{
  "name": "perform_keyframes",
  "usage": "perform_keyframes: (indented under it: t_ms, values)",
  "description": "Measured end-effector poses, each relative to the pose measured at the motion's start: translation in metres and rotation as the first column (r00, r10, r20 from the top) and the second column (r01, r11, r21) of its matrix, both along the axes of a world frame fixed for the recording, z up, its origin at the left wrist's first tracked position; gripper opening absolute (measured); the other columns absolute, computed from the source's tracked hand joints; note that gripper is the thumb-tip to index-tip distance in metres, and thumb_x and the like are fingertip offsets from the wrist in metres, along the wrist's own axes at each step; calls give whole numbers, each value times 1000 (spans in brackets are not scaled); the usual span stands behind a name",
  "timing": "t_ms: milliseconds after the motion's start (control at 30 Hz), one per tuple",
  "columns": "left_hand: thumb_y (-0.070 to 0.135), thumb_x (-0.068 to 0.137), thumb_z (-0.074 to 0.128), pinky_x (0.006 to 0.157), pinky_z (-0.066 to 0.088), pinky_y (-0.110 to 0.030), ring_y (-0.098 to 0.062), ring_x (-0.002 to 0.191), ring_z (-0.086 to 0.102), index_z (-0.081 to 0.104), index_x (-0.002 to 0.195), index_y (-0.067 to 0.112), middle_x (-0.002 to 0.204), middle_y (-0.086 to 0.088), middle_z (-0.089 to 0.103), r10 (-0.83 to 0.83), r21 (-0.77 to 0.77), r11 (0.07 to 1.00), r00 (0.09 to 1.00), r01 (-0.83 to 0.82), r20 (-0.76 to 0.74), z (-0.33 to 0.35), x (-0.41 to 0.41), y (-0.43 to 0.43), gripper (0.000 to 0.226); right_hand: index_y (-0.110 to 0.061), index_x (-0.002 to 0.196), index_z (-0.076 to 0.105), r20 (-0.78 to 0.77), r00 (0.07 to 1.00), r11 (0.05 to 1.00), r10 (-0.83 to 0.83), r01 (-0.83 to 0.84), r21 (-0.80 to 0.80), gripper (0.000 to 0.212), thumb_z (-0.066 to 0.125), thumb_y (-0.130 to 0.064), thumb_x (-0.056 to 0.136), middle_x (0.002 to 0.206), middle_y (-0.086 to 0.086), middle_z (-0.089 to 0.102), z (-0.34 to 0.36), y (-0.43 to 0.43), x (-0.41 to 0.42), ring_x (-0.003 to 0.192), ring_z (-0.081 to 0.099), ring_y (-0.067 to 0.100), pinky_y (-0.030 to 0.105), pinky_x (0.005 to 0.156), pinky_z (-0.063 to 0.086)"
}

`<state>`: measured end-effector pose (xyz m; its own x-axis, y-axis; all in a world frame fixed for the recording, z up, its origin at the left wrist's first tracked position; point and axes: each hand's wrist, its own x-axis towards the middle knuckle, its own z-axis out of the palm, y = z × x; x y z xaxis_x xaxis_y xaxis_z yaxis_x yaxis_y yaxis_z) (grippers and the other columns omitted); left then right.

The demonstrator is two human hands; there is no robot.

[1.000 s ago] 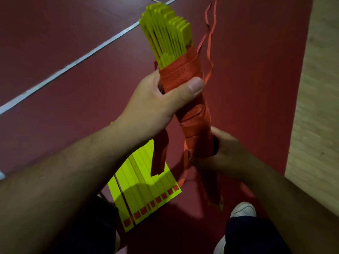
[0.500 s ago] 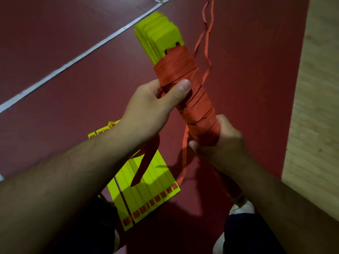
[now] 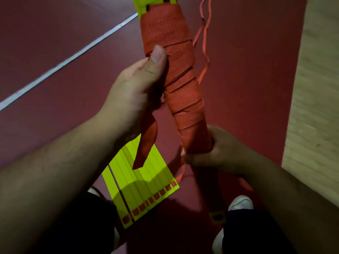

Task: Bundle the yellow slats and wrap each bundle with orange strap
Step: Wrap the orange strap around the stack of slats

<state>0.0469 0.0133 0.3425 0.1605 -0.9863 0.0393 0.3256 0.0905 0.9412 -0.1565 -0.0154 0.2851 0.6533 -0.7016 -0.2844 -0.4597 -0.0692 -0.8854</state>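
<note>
A bundle of yellow slats (image 3: 152,1) stands nearly upright before me, wound along most of its length in orange strap (image 3: 176,70). My left hand (image 3: 135,88) grips the bundle's upper middle, thumb pressed on the strap. A loose strap end (image 3: 146,142) hangs below that hand. My right hand (image 3: 218,151) grips the bundle's lower end. Thin orange cords (image 3: 203,39) trail off to the right of the bundle. More yellow slats (image 3: 145,182) lie side by side on the floor under my arms.
The floor is dark red (image 3: 64,107) with a white line (image 3: 69,59) crossing at left. A pale wooden strip (image 3: 315,107) runs along the right. My white shoes (image 3: 238,202) stand below the bundle.
The bundle has come closer to the camera and stands more upright, its yellow top now partly out of frame. Both hands keep their grip; the left thumb sits higher on the strap.
</note>
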Motion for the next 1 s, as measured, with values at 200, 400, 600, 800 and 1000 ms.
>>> perform_keyframes:
  t_ms: [200, 400, 600, 800, 1000]
  values:
    - [51, 103, 30, 45, 27, -20, -7, 43, 28, 38, 66, 21, 55, 7, 34, -23, 167, 986, 996, 8, 89, -8, 2, -2, 48, -16, 92, 65, -13, 975, 931, -220, 206, -301, 36, 86, -28, 66, 81, 5, 66, -2, 0, 1, 68, 54, 15, 23, 66, 45]
    - [53, 99, 39, 47, 28, -20, -8, 48, 29, 41, 71, 21, 59, 9, 35, -48, 154, 988, 970, 11, 238, -20, 2, -5, 42, -29, 77, 54, -79, 932, 866, -353, 294, -405, 32, 84, -27, 68, 71, -7, 58, -7, -7, -1, 61, 49, 8, 19, 60, 40]
    - [61, 88, 57, 47, 34, -23, -10, 46, 38, 50, 77, 21, 55, 8, 41, -42, 133, 991, 940, -4, 339, -24, 0, -3, 42, -33, 89, 51, -145, 911, 837, -387, 281, -468, 37, 83, -31, 70, 75, -11, 58, -15, -6, 0, 74, 55, 17, 27, 62, 36]
    - [56, 86, 64, 48, 26, -25, -9, 45, 32, 45, 71, 24, 56, 6, 36, 16, 235, 971, 991, -47, 133, -20, -13, 0, 40, -24, 102, 58, -134, 894, 747, -427, 265, -610, 40, 81, -32, 70, 85, 5, 66, -21, -3, 0, 82, 62, 34, 34, 64, 44]
    - [54, 90, 64, 48, 21, -29, -17, 49, 31, 48, 75, 21, 63, -4, 36, 166, 232, 952, 975, -198, 150, -18, -13, 1, 39, -30, 107, 55, -182, 942, 853, -282, 160, -497, 50, 84, -41, 68, 94, -7, 63, -13, 3, 9, 83, 58, 15, 23, 63, 33]
